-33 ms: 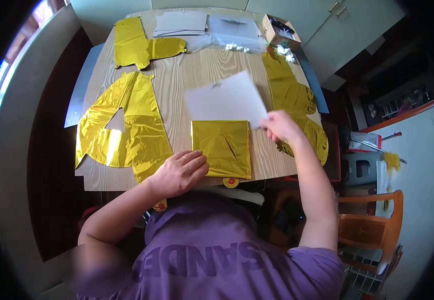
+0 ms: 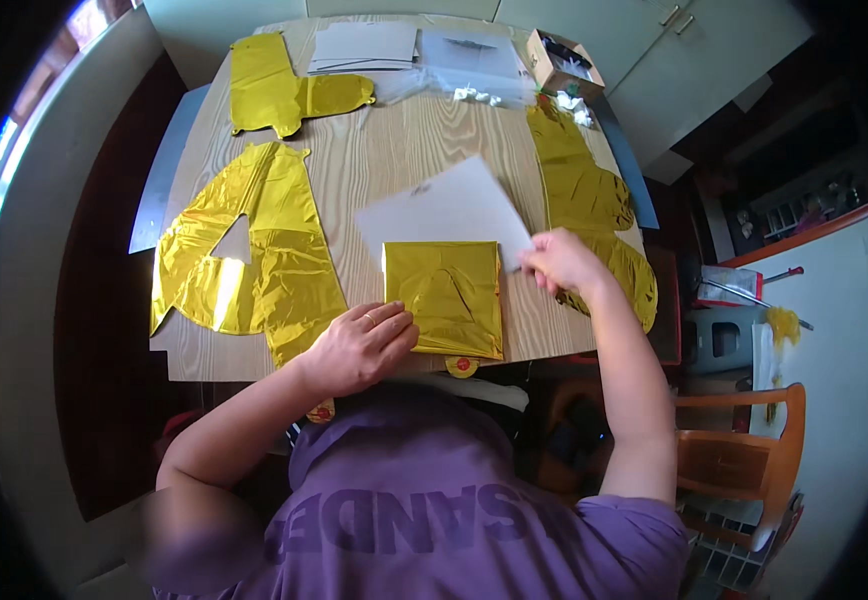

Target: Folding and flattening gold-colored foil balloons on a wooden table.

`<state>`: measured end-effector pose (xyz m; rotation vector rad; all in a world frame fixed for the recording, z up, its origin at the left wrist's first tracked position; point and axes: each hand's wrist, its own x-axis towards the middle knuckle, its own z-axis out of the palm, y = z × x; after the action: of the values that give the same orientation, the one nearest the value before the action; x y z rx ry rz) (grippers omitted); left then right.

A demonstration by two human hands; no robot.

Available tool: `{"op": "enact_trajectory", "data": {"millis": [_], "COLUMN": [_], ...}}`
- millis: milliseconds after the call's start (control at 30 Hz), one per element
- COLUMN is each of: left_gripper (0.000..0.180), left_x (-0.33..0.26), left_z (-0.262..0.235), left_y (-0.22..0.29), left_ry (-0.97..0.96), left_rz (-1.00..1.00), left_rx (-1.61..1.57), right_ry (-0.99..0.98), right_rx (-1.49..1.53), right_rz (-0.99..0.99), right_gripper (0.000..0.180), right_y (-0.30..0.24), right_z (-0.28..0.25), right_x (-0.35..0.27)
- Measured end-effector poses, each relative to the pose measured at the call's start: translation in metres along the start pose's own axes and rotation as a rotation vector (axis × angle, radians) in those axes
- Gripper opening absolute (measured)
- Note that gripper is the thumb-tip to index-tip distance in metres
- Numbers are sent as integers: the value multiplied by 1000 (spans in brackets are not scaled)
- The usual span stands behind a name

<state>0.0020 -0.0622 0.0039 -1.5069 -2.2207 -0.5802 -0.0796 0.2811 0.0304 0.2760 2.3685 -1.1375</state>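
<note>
In the head view, a folded square of shiny gold foil [image 2: 442, 300] lies near the close edge of the table [image 2: 329, 185], whose pale top shows a wavy wood grain; the foil is smooth at its borders and puckered around a raised crease in the middle. The left hand [image 2: 362, 345] rests with its fingers together on the square's lower left edge, though whether the thumb pinches from beneath cannot be told. The right hand [image 2: 560, 262] grips the right corner of a flat, stiff-looking white card [image 2: 444, 212], slightly blurred and tilted, just past the square's far edge; whether card and foil touch is unclear. To the left spreads a wrinkled, glossy gold sheet [image 2: 289, 215] with a triangular cutout, and beyond it a branching gold piece [image 2: 262, 75] with small tabs. A crinkled gold shape [image 2: 579, 165] with rounded lobes lies right. Flat white sheets [image 2: 364, 45] and an open-topped box [image 2: 559, 75] sit along the far side.
</note>
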Motion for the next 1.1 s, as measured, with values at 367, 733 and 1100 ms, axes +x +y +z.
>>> {"op": "enact_trajectory", "data": {"millis": [367, 733, 1100], "left_gripper": [42, 82, 90], "left_x": [-9, -16, 0], "left_z": [-14, -34, -31], "left_y": [6, -6, -38], "left_ry": [-3, -128, -217], "left_rz": [-191, -668, -586], "left_rx": [-32, -32, -309], "right_ry": [-69, 20, 299], "right_rx": [-723, -387, -572], "right_rz": [-105, -676, -910], "right_gripper": [24, 19, 21], "right_y": [-30, -62, -32], "right_z": [13, 46, 57], "right_x": [-71, 9, 6]}}
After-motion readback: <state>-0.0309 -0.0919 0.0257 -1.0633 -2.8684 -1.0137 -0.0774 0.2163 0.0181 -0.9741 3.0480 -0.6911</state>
